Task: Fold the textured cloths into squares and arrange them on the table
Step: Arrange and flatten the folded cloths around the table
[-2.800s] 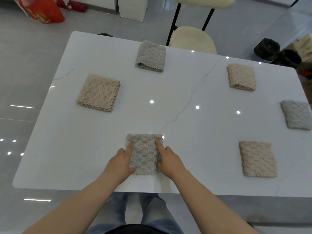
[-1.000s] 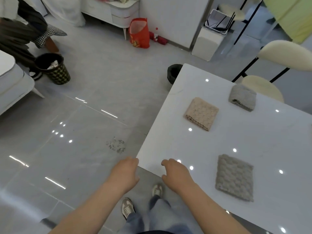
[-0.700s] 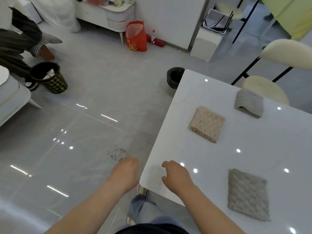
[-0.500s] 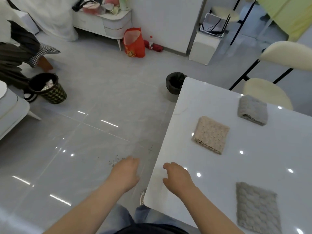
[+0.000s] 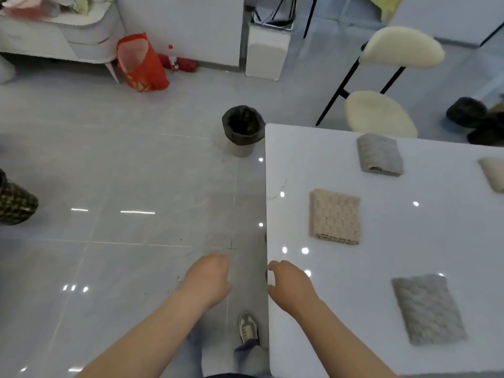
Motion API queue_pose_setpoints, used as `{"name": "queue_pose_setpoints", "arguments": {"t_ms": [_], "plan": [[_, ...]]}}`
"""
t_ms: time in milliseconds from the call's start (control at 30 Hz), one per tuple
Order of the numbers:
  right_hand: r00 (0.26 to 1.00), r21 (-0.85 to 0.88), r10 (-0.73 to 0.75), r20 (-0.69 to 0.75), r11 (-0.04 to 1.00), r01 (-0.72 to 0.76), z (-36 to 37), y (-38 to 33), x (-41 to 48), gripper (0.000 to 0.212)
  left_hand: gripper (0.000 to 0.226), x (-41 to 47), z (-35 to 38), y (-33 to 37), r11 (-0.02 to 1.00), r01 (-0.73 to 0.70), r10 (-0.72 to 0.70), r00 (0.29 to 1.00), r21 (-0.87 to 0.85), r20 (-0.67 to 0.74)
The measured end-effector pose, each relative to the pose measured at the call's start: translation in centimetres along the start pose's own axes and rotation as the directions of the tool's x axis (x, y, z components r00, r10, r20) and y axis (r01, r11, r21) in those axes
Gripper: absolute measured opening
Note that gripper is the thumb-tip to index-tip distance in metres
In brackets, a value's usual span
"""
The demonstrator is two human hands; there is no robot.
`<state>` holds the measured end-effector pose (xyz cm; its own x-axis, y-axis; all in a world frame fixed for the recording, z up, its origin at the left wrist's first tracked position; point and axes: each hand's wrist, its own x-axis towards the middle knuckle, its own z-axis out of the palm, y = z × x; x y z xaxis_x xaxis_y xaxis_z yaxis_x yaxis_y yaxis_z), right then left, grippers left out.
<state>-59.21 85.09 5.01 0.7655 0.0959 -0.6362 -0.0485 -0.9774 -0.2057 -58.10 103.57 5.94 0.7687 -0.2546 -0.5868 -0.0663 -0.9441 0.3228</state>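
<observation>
bare forearms point(image 5: 152, 334), blue jeans point(image 5: 245, 358), grey sneaker point(image 5: 247, 328)

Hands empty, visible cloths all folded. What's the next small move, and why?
Probably look for an unfolded cloth to fetch; none shows here. The left hand is over the floor, the right hand over the table edge, both holding nothing, and the near grey cloth, beige cloth and far grey cloth lie folded.
</observation>
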Motion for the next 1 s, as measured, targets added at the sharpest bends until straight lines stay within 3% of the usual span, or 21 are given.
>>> {"name": "queue_pose_setpoints", "arguments": {"t_ms": [100,233,333,767,1000], "plan": [[0.998,0.044,0.064,-0.009,0.997,-0.063,-0.2,-2.4,1.0,0.017,0.042,1.3,-2.3,-2.4,0.997,-0.072,0.072,0.997,0.040,0.011],[0.982,0.177,0.179,-0.064,0.970,-0.165,-1.0,-3.6,1.3,0.035,0.045,3.1,-5.0,-3.5,0.976,-0.193,0.188,0.981,0.098,0.054],[0.958,0.264,0.276,-0.080,0.932,-0.247,-1.5,-3.2,1.3,0.036,0.042,5.0,-6.5,-2.8,0.949,-0.274,0.260,0.960,0.156,0.104],[0.866,0.512,0.488,-0.109,0.774,-0.371,-6.9,3.1,6.3,0.044,0.037,16.9,-13.5,5.4,0.844,-0.436,0.394,0.899,0.313,0.192],[0.780,0.604,0.618,-0.094,0.658,-0.449,-9.4,6.4,7.2,0.032,0.038,21.4,-14.7,11.4,0.728,-0.596,0.528,0.803,0.338,0.278]]}}
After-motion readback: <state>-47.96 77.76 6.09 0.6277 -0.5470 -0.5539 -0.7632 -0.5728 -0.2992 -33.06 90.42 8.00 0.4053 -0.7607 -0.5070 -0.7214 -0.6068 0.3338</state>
